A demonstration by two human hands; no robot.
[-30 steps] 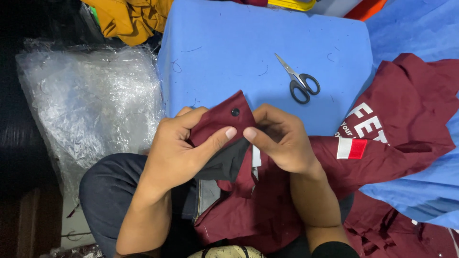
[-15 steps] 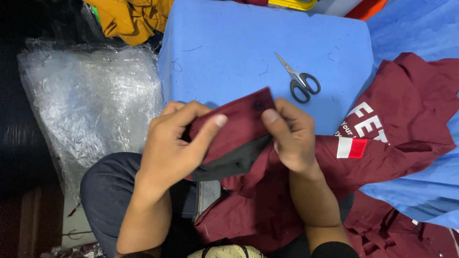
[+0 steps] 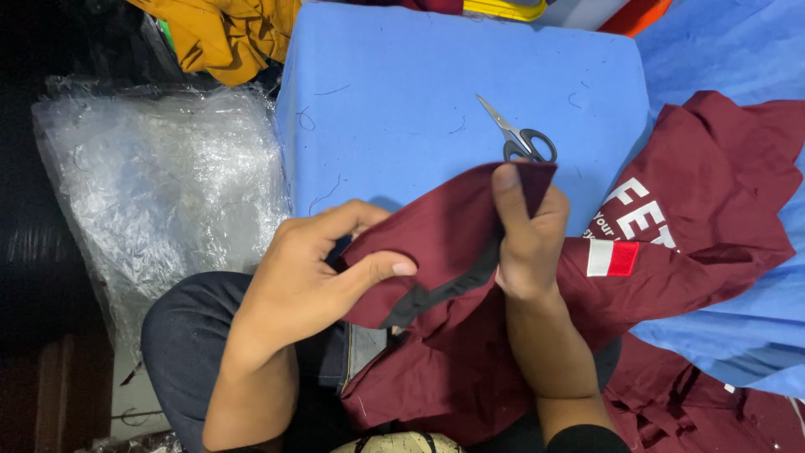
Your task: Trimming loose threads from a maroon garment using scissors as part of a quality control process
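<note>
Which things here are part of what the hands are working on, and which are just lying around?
In hand:
left hand
right hand
maroon garment, pinched by both

Lying about:
scissors
blue cushion
clear plastic sheet
yellow cloth

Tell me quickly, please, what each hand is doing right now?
Left hand: closed, pinching the maroon garment.
Right hand: closed, gripping the same garment's upper edge.

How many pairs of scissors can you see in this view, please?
1. The pair of scissors lies on the blue cloth-covered surface, just beyond the maroon garment held by both hands. Others could be hidden under the fabric.
</note>
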